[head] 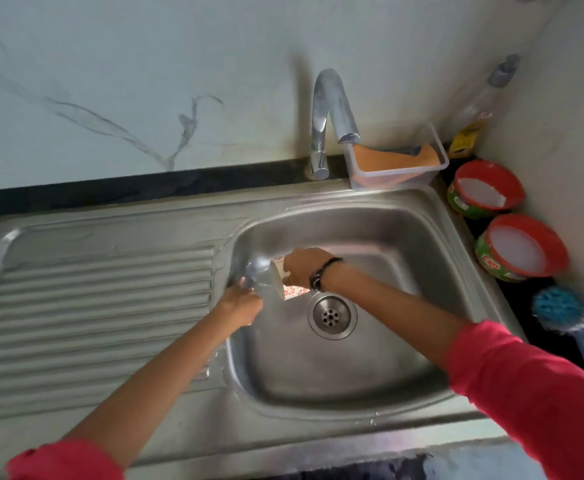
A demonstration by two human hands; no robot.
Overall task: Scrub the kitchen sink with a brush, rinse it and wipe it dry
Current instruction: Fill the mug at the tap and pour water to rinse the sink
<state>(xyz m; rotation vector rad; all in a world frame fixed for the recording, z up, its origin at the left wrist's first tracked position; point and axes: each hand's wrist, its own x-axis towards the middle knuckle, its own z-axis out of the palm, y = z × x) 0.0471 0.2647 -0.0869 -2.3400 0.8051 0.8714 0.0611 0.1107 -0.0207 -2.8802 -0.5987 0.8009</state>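
Note:
The steel sink has a round drain in its basin. My right hand grips a cream cup with a red pattern, tipped on its side low in the basin's left part. Water pours from the cup against the basin's left wall. My left hand is at that wall, fingers in the splash; whether it holds anything I cannot tell. The blue brush lies on the dark counter to the right of the sink, untouched.
A chrome tap arches over the back rim. A clear tub with an orange cloth sits behind the basin. Two red-rimmed tubs of white cleaner and a bottle stand at right. The ribbed drainboard lies left.

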